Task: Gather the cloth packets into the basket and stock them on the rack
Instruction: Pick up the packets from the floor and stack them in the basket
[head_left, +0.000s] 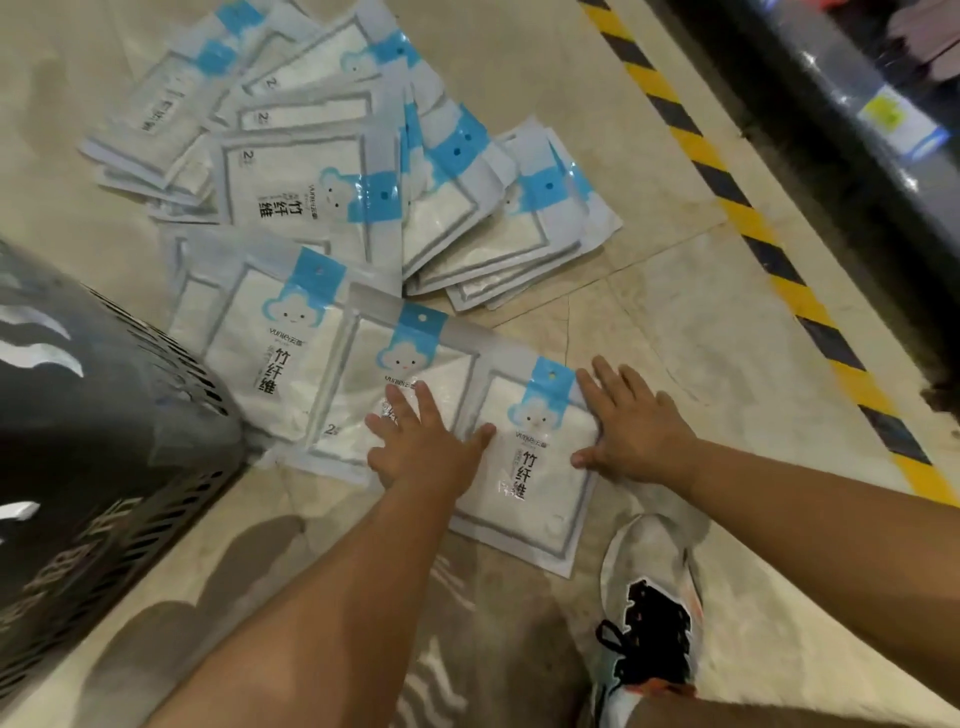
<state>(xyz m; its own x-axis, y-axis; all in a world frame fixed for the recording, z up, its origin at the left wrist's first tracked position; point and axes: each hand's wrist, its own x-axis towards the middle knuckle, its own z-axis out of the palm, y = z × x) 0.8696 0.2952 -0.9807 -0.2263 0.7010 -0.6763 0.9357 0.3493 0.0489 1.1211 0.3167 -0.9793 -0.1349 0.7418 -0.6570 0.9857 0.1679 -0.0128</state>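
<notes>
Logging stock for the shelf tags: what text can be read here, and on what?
"竹纤维": front of the nearest packet and several others.
"2": corner of the packet beside the basket; the basket stands left.
Too blurred: brand line under the cloud face.
Unreadable: yellow rack label, basket lettering.

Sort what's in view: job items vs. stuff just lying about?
Job: packets on the floor, basket, left hand and right hand, both touching packets.
Lying about: shoe, striped tape.
</notes>
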